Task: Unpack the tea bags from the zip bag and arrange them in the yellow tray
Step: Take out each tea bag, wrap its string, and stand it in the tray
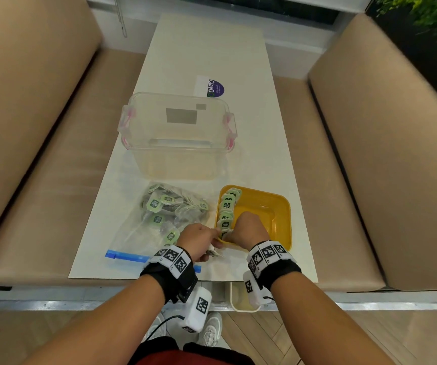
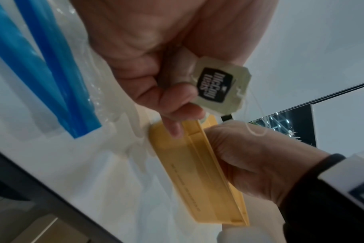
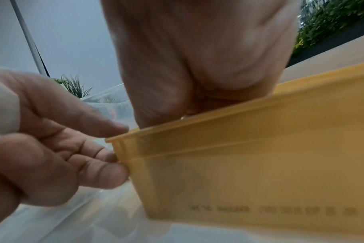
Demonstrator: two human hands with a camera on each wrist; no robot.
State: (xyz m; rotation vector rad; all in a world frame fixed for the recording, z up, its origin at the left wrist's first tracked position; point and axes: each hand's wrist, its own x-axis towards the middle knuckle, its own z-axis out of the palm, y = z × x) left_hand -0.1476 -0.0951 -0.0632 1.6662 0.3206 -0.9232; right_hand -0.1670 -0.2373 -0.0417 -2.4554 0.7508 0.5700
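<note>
— Just ahead of the right hand point(image 1: 249, 227), what matters?
— That row of tea bags point(image 1: 227, 206) along the yellow tray's point(image 1: 282, 206) left wall, running away from the wrist; the hand reaches down at its near end (whether it pinches one, I cannot tell).
— And the left hand point(image 2: 156, 78)?
— It grips spare tea bags, fingertips touching the tray's near-left corner, closer to the zip bag point(image 1: 159, 219) on its far left.

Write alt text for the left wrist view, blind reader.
The left hand holds a tea bag by its green tag just above the corner of the yellow tray. The right hand reaches over the tray's rim, and the zip bag with its blue seal lies alongside on the white table.
</note>
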